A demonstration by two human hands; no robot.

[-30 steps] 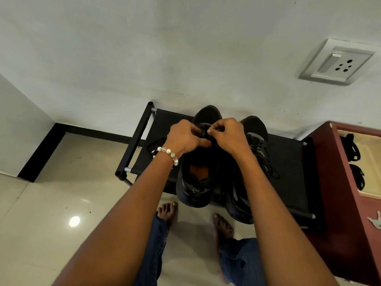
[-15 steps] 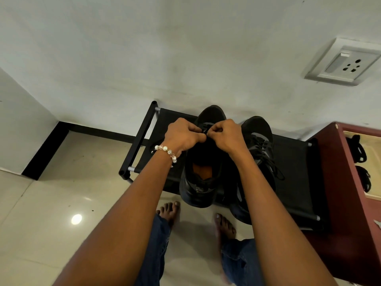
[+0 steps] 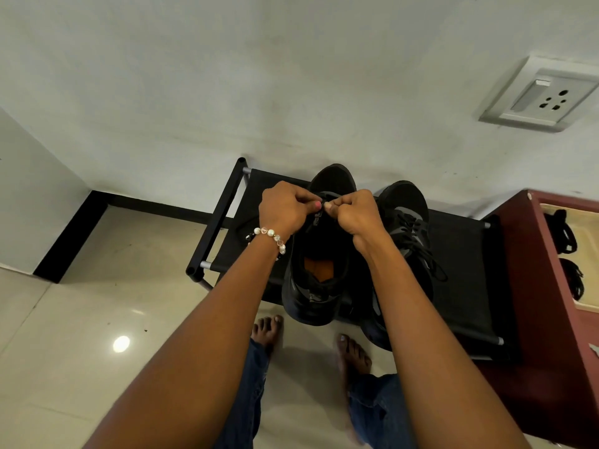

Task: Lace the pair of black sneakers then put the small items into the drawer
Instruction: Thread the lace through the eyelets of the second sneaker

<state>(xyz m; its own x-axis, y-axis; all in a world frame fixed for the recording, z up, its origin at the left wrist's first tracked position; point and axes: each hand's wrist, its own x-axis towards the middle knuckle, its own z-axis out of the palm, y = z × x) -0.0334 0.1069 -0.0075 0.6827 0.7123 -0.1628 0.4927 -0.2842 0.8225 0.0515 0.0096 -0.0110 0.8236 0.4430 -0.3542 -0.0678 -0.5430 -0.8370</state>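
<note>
Nearest the camera: two bare feet on the tiled floor (image 3: 81, 319), jeans legs, both forearms reaching forward and down. Beaded bracelet (image 3: 270, 236) on the left wrist.

Next out, black shoe rack (image 3: 460, 270) against the wall, both sneakers on its top shelf, toes to the wall. Left sneaker (image 3: 319, 270) is the one in hand: tongue open, orange insole showing, upper eyelets look unlaced. Right sneaker (image 3: 406, 218) sits just beside it, touching or nearly so, lace already crossed, ends trailing loose onto the shelf.

Left hand (image 3: 283, 210) and right hand (image 3: 355, 212) meet over the left sneaker's forefoot, fingers of both curled, thumb and forefinger of each pinching the black lace (image 3: 327, 199) close together. Likely threading or pulling through a low eyelet; the eyelet itself is hidden by the knuckles.

Right edge: dark red cabinet with its drawer (image 3: 551, 209) open, light-wood bottom, a couple of small black items (image 3: 565, 234) inside. What they are I can't tell.

Far: white wall, socket plate (image 3: 538, 95).

Risks from here:
- black lace on black shoe, hands block the view, so easy to skip or double an eyelet
- uneven pull leaves one end short for tying
- sneaker's heel overhangs the front rail; a hard tug toward the body could drag it off
- right sneaker's loose ends can snag the wrist
</note>
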